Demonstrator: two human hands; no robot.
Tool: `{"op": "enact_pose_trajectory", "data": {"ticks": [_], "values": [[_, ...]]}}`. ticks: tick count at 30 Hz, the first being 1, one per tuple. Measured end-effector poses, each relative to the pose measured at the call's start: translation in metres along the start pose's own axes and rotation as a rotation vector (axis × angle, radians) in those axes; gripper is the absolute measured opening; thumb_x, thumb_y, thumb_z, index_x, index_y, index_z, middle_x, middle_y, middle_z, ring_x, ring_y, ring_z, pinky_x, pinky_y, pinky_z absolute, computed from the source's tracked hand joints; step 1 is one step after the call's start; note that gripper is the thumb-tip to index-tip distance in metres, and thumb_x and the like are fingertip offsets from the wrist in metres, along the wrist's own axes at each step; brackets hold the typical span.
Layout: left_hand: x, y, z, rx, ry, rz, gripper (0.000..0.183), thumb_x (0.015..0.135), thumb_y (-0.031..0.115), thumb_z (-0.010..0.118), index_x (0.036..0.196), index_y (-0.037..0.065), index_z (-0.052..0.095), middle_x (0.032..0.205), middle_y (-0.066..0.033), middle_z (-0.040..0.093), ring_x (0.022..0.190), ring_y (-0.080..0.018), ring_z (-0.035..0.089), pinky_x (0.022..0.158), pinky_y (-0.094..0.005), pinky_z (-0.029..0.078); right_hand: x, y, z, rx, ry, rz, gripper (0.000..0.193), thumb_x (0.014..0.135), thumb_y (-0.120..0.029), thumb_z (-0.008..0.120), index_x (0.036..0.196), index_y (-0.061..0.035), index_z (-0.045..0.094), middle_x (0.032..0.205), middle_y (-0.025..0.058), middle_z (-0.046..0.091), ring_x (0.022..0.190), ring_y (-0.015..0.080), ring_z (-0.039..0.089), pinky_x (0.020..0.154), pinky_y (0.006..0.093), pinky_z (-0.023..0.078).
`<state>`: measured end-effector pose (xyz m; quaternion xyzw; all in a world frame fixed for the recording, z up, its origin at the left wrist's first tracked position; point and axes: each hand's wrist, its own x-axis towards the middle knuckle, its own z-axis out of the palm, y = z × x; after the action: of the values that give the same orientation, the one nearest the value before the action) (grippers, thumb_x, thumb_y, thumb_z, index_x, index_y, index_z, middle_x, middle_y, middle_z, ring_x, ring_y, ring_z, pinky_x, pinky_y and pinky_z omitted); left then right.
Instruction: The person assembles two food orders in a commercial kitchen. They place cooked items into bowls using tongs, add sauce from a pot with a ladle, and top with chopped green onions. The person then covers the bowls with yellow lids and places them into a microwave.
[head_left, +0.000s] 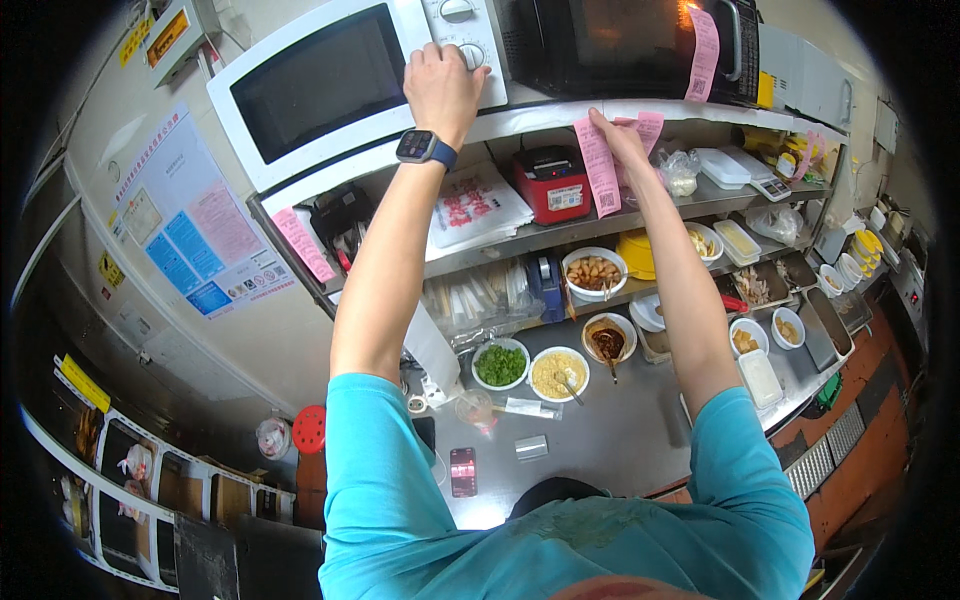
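My left hand (444, 92) is up at the white microwave (225, 100), its curled fingers and thumb around the lower control knob (473, 55). Another knob (456, 10) sits above it on the same panel. The microwave door is closed. In my right hand (622, 140), pink paper order slips (599, 170) are pinched by the fingers and hang in front of the upper shelf. Left of those slips stands a red receipt printer (552, 190). A further pink slip (703, 55) hangs on the black microwave (610, 50), where an orange glow shows.
Below, a steel counter (590, 450) carries bowls of chopped green herbs (500, 366), minced garlic (558, 376) and dark sauce (607, 340). A phone (463, 472) lies nearer me. Food containers (762, 378) crowd the right side. A shelf rack (150, 470) stands at left.
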<state>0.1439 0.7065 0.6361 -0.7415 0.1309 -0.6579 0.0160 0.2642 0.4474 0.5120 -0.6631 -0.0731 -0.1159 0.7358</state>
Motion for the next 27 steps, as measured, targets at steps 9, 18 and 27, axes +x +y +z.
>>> {"op": "enact_pose_trajectory", "data": {"ticks": [9, 18, 27], "values": [[0.004, -0.007, 0.009, -0.032, 0.026, 0.088, 0.019, 0.072, 0.003, 0.065, 0.091, 0.005, 0.070, 0.093, -0.0112, 0.067, 0.092, -0.0315, 0.059, 0.082, -0.0411, 0.051, -0.012, -0.020, -0.008, -0.624, 0.081, -0.352, 0.047, 0.094, -0.039, 0.065, 0.102, 0.0066, 0.072, 0.085, 0.0107, 0.073, 0.073, 0.0163, 0.064, 0.070, 0.0344, 0.050], [0.010, -0.020, 0.000, 0.017, -0.028, 0.240, 0.019, 0.072, 0.003, 0.065, 0.089, 0.009, 0.069, 0.088, -0.0066, 0.066, 0.083, -0.0283, 0.061, 0.076, -0.0392, 0.052, -0.034, -0.134, 0.070, -0.174, 0.002, -0.796, 0.049, 0.091, -0.046, 0.065, 0.095, 0.0022, 0.073, 0.074, 0.0125, 0.072, 0.068, 0.0148, 0.065, 0.063, 0.0332, 0.050], [0.007, -0.021, -0.015, -0.014, -0.049, 0.178, 0.023, 0.081, 0.010, 0.068, 0.104, 0.010, 0.072, 0.097, -0.0096, 0.070, 0.090, -0.0304, 0.062, 0.082, -0.0396, 0.051, 0.013, -0.166, 0.139, -0.571, 0.082, -0.504, 0.060, 0.082, -0.053, 0.065, 0.099, 0.0047, 0.073, 0.101, 0.0254, 0.071, 0.095, 0.0374, 0.071, 0.085, 0.0424, 0.055]]}}
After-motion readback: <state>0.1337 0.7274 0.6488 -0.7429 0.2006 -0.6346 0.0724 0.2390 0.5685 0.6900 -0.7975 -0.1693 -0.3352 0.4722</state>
